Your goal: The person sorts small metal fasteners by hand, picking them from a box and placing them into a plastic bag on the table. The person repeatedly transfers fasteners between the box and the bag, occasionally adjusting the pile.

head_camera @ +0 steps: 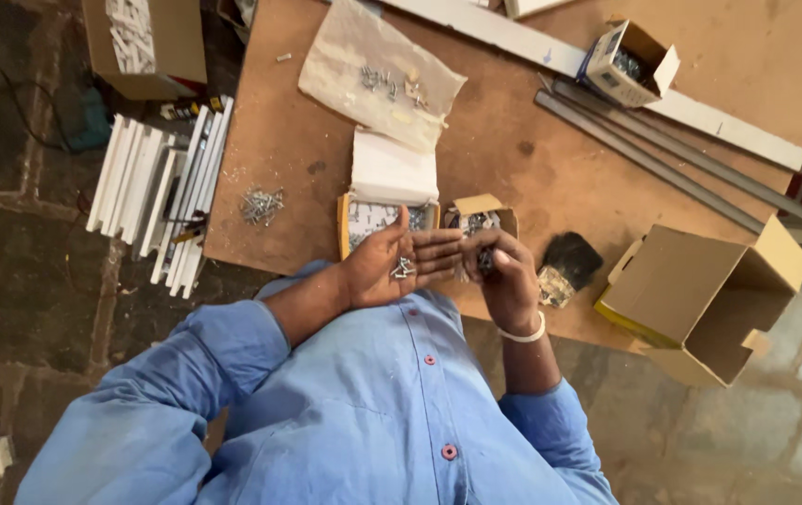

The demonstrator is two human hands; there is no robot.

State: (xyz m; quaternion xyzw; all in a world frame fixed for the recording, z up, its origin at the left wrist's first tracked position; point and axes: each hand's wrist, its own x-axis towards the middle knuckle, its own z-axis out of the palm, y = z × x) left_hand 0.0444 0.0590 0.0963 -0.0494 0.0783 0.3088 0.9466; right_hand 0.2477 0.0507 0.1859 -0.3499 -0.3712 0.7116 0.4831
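Left hand [392, 266] cups small screws [403, 268]; right hand [506, 276] pinches one.

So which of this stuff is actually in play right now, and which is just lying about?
In play:
left hand, palm up
screws on that palm
right hand, fingers closed on small hardware
small open box by the fingertips

Lying about:
large empty carton
grey strips
loose screw pile
white slats on the floor

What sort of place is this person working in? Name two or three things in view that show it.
Probably a small workshop or assembly bench. A worn fibreboard worktable carries open cartons of screws and long metal strips, white profile lengths are stacked on the floor, and the left hand cups loose screws.
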